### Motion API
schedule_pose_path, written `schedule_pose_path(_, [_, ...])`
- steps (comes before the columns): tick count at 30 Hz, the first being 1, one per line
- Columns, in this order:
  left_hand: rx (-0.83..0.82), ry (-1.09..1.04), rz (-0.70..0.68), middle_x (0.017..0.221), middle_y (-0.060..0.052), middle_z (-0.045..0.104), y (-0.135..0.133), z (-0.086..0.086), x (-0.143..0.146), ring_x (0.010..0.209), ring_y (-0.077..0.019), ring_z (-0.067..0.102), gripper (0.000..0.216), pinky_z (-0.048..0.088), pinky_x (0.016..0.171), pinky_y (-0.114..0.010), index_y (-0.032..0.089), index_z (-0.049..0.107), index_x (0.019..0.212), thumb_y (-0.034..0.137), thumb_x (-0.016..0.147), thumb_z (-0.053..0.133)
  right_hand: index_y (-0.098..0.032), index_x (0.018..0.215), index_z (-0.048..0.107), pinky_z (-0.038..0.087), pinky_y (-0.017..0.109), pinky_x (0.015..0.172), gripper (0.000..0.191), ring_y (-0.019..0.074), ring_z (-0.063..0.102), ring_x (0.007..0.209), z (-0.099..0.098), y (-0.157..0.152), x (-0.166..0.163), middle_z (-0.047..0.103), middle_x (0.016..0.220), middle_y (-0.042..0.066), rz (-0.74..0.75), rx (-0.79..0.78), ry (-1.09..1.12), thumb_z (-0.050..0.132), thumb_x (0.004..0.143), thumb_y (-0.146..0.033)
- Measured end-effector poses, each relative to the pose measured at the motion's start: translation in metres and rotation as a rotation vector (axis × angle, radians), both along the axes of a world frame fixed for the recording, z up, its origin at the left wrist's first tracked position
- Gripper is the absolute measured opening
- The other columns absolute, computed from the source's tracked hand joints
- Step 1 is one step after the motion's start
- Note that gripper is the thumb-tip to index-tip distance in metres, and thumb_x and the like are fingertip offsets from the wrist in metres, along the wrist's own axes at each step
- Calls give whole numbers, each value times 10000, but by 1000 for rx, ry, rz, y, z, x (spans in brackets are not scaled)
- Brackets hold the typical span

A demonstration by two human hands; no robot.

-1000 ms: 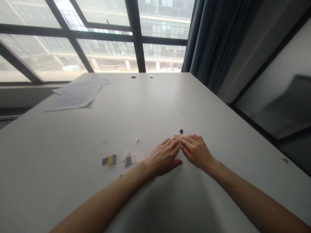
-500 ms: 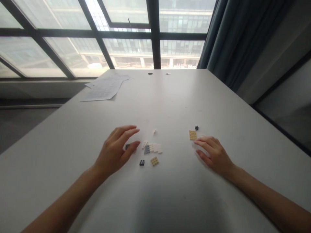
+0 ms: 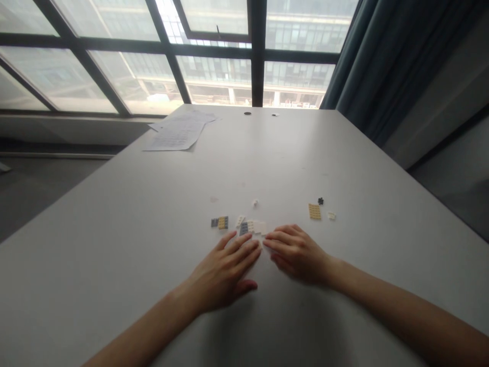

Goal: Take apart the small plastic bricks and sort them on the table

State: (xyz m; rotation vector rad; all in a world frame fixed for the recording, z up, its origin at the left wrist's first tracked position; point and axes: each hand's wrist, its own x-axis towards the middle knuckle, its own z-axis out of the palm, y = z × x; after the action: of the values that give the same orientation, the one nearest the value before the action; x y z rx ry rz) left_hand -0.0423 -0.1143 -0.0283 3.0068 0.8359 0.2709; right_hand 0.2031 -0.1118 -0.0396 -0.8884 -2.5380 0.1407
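My left hand (image 3: 228, 270) lies low over the table with its fingers stretched out and the thumb apart, holding nothing I can see. Facing it from the right, my right hand (image 3: 298, 255) is loosely bent, its fingers and thumb apart. A sliver of a tan brick (image 3: 260, 245) shows between the two sets of fingertips. Just beyond them lie a dark grey studded piece (image 3: 244, 229), a white studded piece (image 3: 250, 226) and smooth white pieces (image 3: 260, 227). The small dark brick seen earlier is hidden, with my left hand over that area.
Left of the row sit a tan-and-grey piece (image 3: 223, 222) and a dark grey piece (image 3: 214, 223). Farther right are a tan plate (image 3: 315, 211), a black piece (image 3: 320, 201) and a white piece (image 3: 331, 216). Paper sheets (image 3: 179, 133) lie at the far left.
Both hands have moved in towards each other: the left one to the right and nearer me, the right one to the left, away from the tan plate. The view has shifted slightly.
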Motion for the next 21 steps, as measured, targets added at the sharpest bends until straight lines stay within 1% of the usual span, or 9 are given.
schedule_pose_path(2, [-19, -9, 3, 1354, -116, 536, 1, -1, 3, 1292, -299, 432, 561, 262, 1109, -481, 168, 475, 1345, 510, 900, 484, -171, 1132, 597, 435, 381, 918, 248, 211, 565, 1039, 0, -3, -3, 666, 1102, 96, 24, -6, -6, 500, 906, -193])
schedule_pose_path(4, [-34, -16, -9, 1354, -130, 532, 1, -2, 8, 1289, -301, 435, 569, 274, 1103, -481, 161, 473, 1345, 510, 896, 491, -168, 1114, 601, 436, 377, 914, 233, 207, 571, 1034, -1, -7, 0, 672, 1078, 94, 14, -9, -13, 501, 905, -187])
schedule_pose_path(7, [-68, -9, -65, 1375, -139, 510, 4, -4, 25, 1296, -301, 425, 585, 268, 1105, -474, 155, 445, 1364, 504, 897, 492, -164, 1117, 605, 430, 386, 917, 235, 215, 568, 1031, -2, -13, 17, 672, 1071, 92, -38, -11, -24, 514, 903, -196])
schedule_pose_path(10, [-104, -7, -142, 1399, -140, 485, 14, -6, 58, 1300, -297, 414, 613, 251, 1108, -472, 149, 403, 1386, 517, 902, 478, -167, 1152, 602, 426, 398, 918, 265, 226, 564, 1029, -5, -21, 47, 672, 1084, 91, -130, 1, -26, 512, 903, -193])
schedule_pose_path(12, [-115, -16, -196, 1410, -142, 472, 23, -7, 85, 1291, -286, 420, 613, 272, 1094, -450, 139, 395, 1384, 517, 907, 472, -168, 1162, 603, 425, 412, 919, 275, 234, 563, 1029, -6, -26, 70, 673, 1091, 92, -219, 18, -14, 515, 902, -191])
schedule_pose_path(16, [-111, -45, -285, 1385, -139, 491, 43, -7, 136, 1239, -266, 466, 550, 332, 1043, -396, 132, 449, 1325, 484, 905, 503, -172, 1118, 627, 441, 427, 898, 246, 241, 568, 1013, -8, -30, 107, 675, 1079, 95, -395, 25, 12, 522, 896, -185])
schedule_pose_path(18, [-107, -56, -306, 1351, -130, 520, 50, -6, 152, 1214, -259, 486, 506, 347, 1026, -382, 135, 481, 1285, 469, 906, 510, -181, 1114, 632, 451, 431, 883, 247, 245, 573, 1009, -10, -29, 117, 674, 1074, 97, -442, 24, 15, 522, 892, -187])
schedule_pose_path(21, [-106, -51, -318, 1306, -125, 551, 55, -6, 163, 1186, -254, 509, 480, 367, 1008, -372, 131, 509, 1240, 475, 905, 509, -182, 1114, 629, 455, 435, 881, 249, 248, 577, 1007, -13, -29, 124, 670, 1078, 101, -467, 22, 18, 521, 890, -194])
